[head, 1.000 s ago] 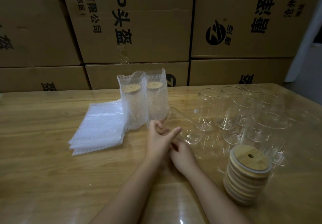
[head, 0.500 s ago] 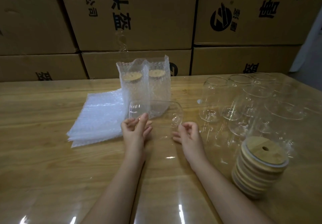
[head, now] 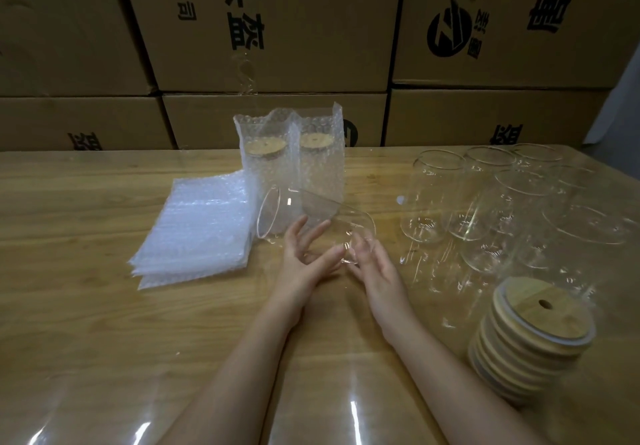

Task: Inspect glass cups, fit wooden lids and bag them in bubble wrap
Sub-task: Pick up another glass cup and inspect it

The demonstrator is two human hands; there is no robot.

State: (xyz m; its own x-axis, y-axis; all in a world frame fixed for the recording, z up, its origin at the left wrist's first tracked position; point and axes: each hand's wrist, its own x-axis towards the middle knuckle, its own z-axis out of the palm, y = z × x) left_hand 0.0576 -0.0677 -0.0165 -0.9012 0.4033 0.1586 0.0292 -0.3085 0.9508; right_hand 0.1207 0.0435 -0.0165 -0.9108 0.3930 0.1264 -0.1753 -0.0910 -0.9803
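Lids (head: 533, 337) are sitting nearest, a wooden stack by the near right corner of the bench (head: 86, 306), the top one showing its straw hole. The lower ones are blurring together, so I am not counting them.

Just beyond, around the middle of the bench, both hands are working one cup (head: 323, 214). It is lying on its side, long axis running left to right and tilting a little, with its mouth pointing toward the left edge and its base toward the right. The left hand (head: 304, 264) is reaching along the near wall with fingers straight and spread, thumb stretching toward the base. The right hand (head: 377, 275) is curling its fingertips round the base, pinching it.

So the open mouth is lying left of both hands, while the lids are lying to the right, nearer the right hand. To my eye that hand is better placed to fetch one. Whether the glass is touching the bench I cannot tell, as the clear wall is merging with the glossy top.

Left of it, flat bubble-wrap bags (head: 197, 226) are lying in a pile. Behind, two bagged cups (head: 266, 171) are standing upright, already lidded. Toward the far right corner, bare cups (head: 436, 199) are crowding, their outlines overlapping and hard to separate. Cardboard boxes (head: 277, 29) are walling off the back.
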